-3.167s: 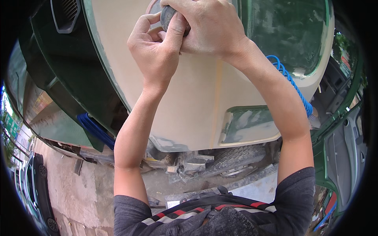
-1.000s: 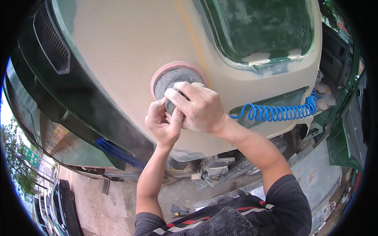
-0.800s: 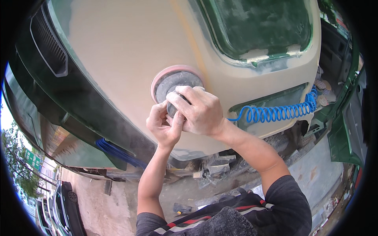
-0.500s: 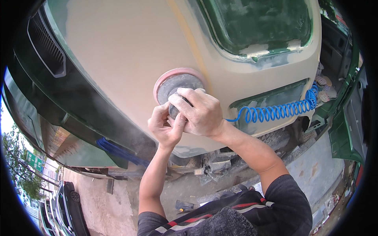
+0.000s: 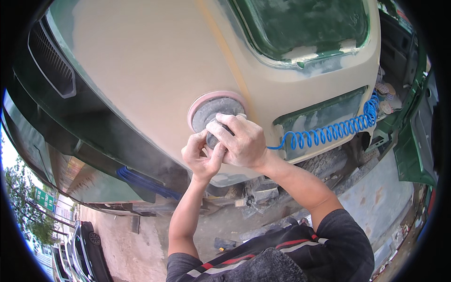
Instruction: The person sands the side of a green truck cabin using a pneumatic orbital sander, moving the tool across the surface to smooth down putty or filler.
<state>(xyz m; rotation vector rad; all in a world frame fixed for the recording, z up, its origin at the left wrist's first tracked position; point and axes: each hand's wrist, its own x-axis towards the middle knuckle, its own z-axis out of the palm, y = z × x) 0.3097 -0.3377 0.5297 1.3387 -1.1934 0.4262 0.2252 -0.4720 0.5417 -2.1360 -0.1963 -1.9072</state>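
Note:
A round air sander (image 5: 216, 109) with a pink-edged disc lies against a beige, filler-coated vehicle panel (image 5: 155, 61). My right hand (image 5: 243, 142) wraps over the sander's dark head, fingers curled across its top. From the left, my left hand (image 5: 203, 155) grips the same head, its thumb and fingers pressed close to the right hand. Both hands are coated in pale dust. Out from beside my right wrist runs a coiled blue air hose (image 5: 324, 131). The face of the disc is hidden against the panel.
Right of the panel stands an open green door (image 5: 416, 155). A green window recess (image 5: 305, 28) is at the upper right. Dark trim with a grille (image 5: 51, 58) edges the left. Debris and a power tool (image 5: 224, 244) lie on the ground. Cars (image 5: 82, 254) are parked lower left.
The sander and both hands have shifted slightly down and right in the picture, while the panel has moved a little left. Both hands keep their hold.

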